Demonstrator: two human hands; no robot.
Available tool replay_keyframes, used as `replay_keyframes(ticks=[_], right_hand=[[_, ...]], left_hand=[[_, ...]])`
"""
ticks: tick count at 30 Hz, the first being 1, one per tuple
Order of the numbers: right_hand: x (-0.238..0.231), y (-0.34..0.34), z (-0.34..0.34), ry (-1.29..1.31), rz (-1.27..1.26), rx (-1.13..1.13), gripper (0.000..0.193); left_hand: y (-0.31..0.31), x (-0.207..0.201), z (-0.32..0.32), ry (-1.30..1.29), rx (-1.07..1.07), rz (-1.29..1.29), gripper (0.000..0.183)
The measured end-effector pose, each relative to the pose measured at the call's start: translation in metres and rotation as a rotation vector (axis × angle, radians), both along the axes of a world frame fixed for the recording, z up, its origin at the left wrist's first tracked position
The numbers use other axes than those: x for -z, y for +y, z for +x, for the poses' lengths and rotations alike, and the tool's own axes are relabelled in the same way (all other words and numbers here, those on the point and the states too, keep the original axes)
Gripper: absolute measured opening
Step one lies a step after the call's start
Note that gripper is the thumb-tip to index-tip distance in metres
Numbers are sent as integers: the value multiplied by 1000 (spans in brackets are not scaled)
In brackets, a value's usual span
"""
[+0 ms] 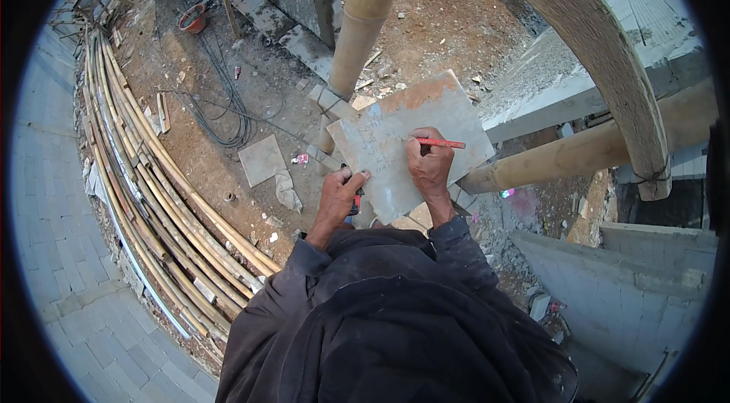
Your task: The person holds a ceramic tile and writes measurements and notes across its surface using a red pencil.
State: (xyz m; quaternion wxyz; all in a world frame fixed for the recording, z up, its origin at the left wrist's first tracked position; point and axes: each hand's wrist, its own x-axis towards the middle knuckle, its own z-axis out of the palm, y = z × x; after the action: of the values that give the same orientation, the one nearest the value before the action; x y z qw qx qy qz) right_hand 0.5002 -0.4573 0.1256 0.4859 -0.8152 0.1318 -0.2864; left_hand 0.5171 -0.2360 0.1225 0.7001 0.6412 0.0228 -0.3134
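A flat grey board [411, 122] with a reddish-brown stain along its far edge lies tilted in front of me, covered in handwritten marks. On it rests my right hand [431, 167], closed around a red pencil [441, 143] that lies sideways over the surface. My left hand [340, 194] is at the board's near left edge, its thumb on the corner. Its fingers curl around a red and black object [355, 206] that looks like a tape measure, mostly hidden by the hand.
Bamboo poles [175, 205] lie in a long bundle on the left. An upright bamboo post [365, 19] stands beyond the board, and a curved timber [601, 38] arches at right. Cable [239, 129], a broken slab [262, 160] and an orange bucket [192, 19] sit on the dirt.
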Motion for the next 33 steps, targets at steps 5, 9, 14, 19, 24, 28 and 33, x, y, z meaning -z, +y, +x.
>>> replay_keyframes(ticks=[5, 9, 14, 19, 24, 28, 33], right_hand=[[-1, -2, -8, -3, 281, -20, 6], [4, -3, -24, -12, 329, -20, 6], [0, 4, -29, 23, 279, -78, 7], [2, 3, -28, 39, 285, -102, 7], [-2, 4, -26, 14, 166, -53, 6], [-7, 7, -24, 10, 157, -79, 6], [-1, 3, -23, 14, 86, -56, 6]], left_hand=[[0, 15, 0, -3, -41, -77, 29], [-3, 15, -1, 4, -50, -102, 28], [-1, 11, -1, -6, -33, -58, 29], [-2, 8, -2, -11, -37, -36, 28], [-2, 10, -2, -12, -42, -34, 29], [0, 15, -1, -5, -58, -25, 29], [-2, 8, -1, -7, -34, 15, 30]])
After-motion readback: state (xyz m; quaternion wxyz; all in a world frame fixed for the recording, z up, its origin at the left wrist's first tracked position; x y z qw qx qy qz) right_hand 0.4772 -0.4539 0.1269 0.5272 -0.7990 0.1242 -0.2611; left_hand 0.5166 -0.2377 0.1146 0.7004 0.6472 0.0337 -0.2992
